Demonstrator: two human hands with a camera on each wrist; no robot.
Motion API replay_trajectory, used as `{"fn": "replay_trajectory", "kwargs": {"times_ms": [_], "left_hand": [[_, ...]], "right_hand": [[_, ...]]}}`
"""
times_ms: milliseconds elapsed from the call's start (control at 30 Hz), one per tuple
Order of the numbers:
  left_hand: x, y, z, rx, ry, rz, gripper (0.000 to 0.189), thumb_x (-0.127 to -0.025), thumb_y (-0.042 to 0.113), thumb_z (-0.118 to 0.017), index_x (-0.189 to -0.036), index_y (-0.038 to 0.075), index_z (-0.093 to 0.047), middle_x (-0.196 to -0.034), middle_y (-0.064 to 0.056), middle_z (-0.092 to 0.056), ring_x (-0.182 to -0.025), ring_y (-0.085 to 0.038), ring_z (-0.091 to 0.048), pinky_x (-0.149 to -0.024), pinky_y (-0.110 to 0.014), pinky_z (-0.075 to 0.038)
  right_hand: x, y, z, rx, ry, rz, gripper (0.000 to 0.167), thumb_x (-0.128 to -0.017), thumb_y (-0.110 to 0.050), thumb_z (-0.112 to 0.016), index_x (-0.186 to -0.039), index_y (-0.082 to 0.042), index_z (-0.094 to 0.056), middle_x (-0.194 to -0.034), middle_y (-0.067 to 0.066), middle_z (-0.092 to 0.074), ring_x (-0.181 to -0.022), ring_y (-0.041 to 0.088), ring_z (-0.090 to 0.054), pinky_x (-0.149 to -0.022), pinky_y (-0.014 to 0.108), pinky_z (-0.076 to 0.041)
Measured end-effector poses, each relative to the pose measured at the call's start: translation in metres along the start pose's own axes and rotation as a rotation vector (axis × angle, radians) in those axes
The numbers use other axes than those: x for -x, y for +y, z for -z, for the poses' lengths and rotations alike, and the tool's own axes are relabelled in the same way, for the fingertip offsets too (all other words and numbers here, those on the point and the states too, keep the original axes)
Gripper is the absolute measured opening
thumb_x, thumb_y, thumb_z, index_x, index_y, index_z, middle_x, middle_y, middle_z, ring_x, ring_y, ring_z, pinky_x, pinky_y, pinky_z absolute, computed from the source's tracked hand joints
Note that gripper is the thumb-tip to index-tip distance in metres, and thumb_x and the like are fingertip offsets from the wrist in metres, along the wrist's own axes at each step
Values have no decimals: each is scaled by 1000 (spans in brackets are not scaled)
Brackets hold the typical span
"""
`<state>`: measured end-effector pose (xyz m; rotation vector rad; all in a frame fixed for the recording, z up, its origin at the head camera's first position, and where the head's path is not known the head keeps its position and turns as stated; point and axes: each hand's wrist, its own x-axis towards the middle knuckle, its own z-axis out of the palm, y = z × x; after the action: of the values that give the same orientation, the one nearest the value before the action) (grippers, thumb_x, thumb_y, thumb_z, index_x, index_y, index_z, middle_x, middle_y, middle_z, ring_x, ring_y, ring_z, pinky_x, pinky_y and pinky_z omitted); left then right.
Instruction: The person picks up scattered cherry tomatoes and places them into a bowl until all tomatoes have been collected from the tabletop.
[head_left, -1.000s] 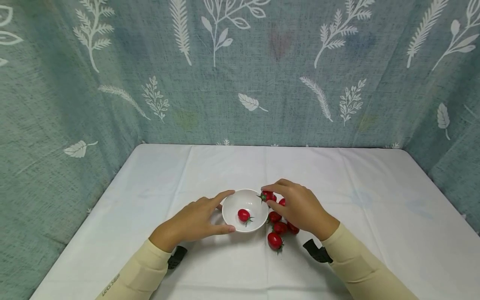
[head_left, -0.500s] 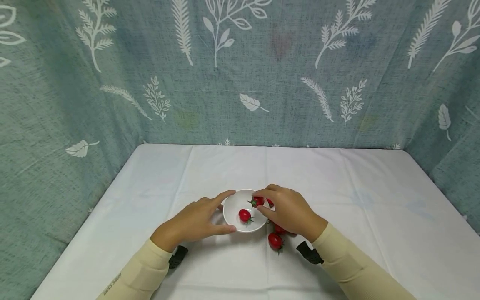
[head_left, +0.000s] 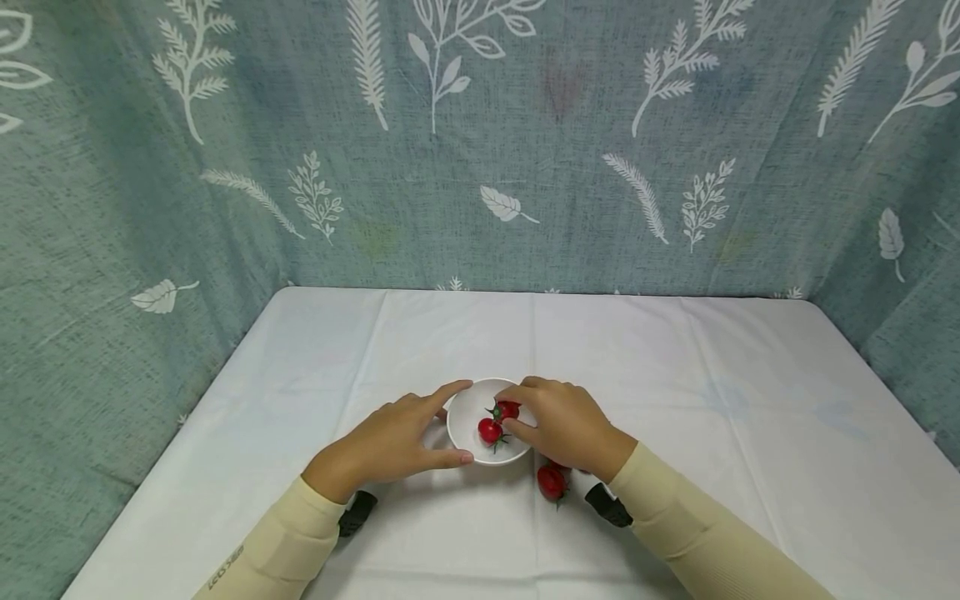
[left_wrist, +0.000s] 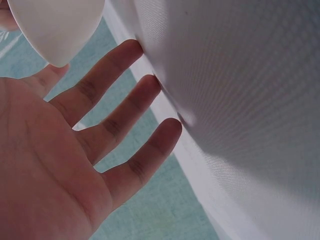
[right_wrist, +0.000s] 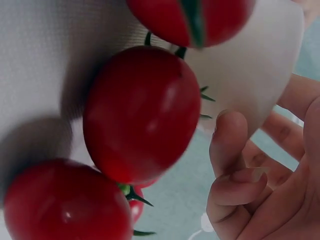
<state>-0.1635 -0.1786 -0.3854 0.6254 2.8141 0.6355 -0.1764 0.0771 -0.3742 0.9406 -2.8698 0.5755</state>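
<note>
In the head view, my left hand (head_left: 386, 442) holds a small white bowl (head_left: 461, 417) between thumb and forefinger at its left rim. The left wrist view shows its other fingers spread, with their tips at the white cloth (left_wrist: 240, 100). Over the bowl, my right hand (head_left: 570, 421) pinches a red cherry tomato (head_left: 507, 410) with a green stem. Right beside it, another cherry tomato (head_left: 490, 431) lies in the bowl. The held tomato is hidden in the right wrist view, where the fingers (right_wrist: 230, 130) reach over the bowl's rim.
A loose cherry tomato (head_left: 552, 482) lies on the white-covered table (head_left: 637, 342), right of the bowl. Several more are mostly hidden under my right hand; close up, the right wrist view shows a large tomato (right_wrist: 142, 115) among them. A green leaf-patterned curtain (head_left: 420, 217) hangs behind and at both sides.
My right hand has carried the pinched cherry tomato left and slightly down, from the bowl's right rim to beside the tomato inside. My left hand has stayed at the bowl.
</note>
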Motion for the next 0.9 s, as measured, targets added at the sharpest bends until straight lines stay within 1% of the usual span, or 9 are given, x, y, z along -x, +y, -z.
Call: {"fn": "replay_trajectory", "kwargs": {"times_ms": [167,333,633,900], "left_hand": [[0,1,0,-3,-5,-3,94,-77,77,-66,-155,41,-29,-118,7,-68,-111,-20,-59,-88,-43,-49],[-1,2,1,-7,-10,1,94,-76,78,-65,-155,42,-28,-119,6,-68,-111,-19,-59,-88,-43,-49],[-1,2,2,-18,2,-11,94,-76,79,-65,-155,41,-28,-119,6,-69,-109,-19,-60,-86,-44,-49],[0,3,2,-13,2,-4,94,-77,77,-66,-155,40,-29,-119,5,-69,-110,-19,-59,-86,-44,-49]], "right_hand": [[-4,0,-3,-1,-20,-3,31,-90,-30,-75,-119,-20,-72,-105,-1,-71,-84,16,-67,-76,39,-56],[-7,1,-5,-12,-38,-11,30,-90,-30,-76,-118,-19,-73,-107,-1,-72,-87,18,-68,-77,41,-56],[-10,2,-8,-30,-67,-8,30,-89,-29,-76,-117,-19,-74,-113,-1,-73,-96,21,-70,-81,43,-56],[-12,1,-8,-34,-92,-14,28,-88,-27,-77,-115,-19,-75,-111,0,-73,-94,19,-69,-80,42,-57]]}}
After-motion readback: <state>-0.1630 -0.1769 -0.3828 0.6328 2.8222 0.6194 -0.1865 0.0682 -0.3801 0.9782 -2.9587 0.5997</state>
